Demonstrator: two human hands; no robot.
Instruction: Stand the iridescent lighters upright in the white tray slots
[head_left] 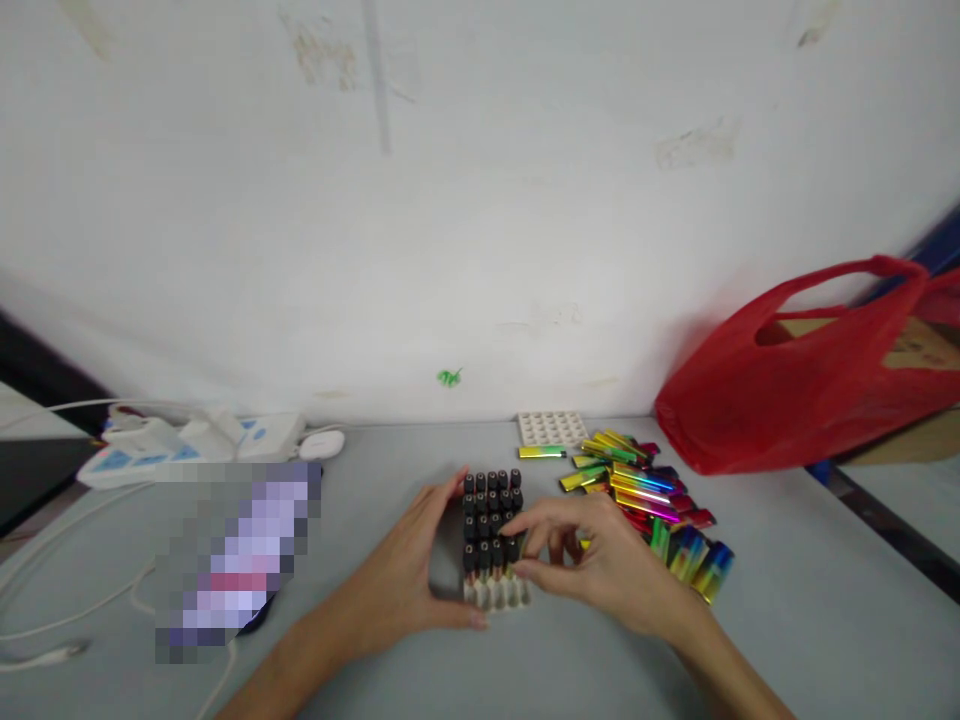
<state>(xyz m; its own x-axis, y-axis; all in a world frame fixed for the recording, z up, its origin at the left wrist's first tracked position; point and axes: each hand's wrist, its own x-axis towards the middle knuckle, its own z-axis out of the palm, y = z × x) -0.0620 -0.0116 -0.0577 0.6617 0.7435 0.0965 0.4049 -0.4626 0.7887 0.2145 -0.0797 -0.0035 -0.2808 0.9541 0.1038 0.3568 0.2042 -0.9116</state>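
Observation:
A pale tray (510,597) with rows of holes sits on the table, most of it filled with upright small pieces with black caps (481,527). The front row of holes shows bare. My left hand (390,575) spans the tray's left side, fingers at its back corner and thumb against its front edge. On the other side, my right hand (592,560) pinches a black-capped piece (513,548) between thumb and index finger, at the right end of the frontmost filled row. The lower ends of the front pieces look coppery.
Shiny multicoloured flat tubes (637,485) lie heaped at the right, near a second pale holed tray (553,429). A red bag (780,400) stands at the far right. To the left are a power strip (195,445), white cables (75,625) and a blurred-out phone-like object (247,550).

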